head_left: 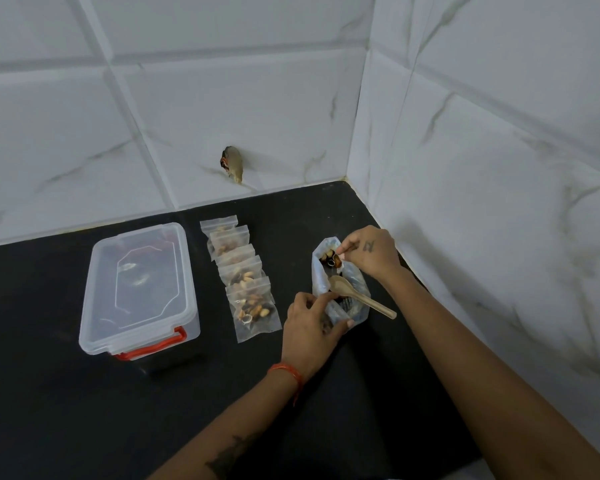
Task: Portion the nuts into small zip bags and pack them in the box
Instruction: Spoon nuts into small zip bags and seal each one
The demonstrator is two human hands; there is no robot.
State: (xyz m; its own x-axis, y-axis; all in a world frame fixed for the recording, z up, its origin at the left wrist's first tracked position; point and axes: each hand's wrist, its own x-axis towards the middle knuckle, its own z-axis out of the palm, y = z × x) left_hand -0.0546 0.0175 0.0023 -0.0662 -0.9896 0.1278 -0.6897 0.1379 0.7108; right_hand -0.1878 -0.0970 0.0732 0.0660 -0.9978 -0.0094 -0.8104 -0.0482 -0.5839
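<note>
My left hand (314, 318) grips the near edge of the nut bag (340, 282); my right hand (369, 251) pinches its far rim, a spoon (359, 296) lying across it. Filled zip bags (243, 271) lie in a row between it and the closed box (139, 289).

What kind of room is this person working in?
Probably a home kitchen corner: a black stone-like countertop meets white marble-patterned wall tiles, and food prep is under way, with small zip bags of nuts lined up beside a lidded clear plastic box.
</note>
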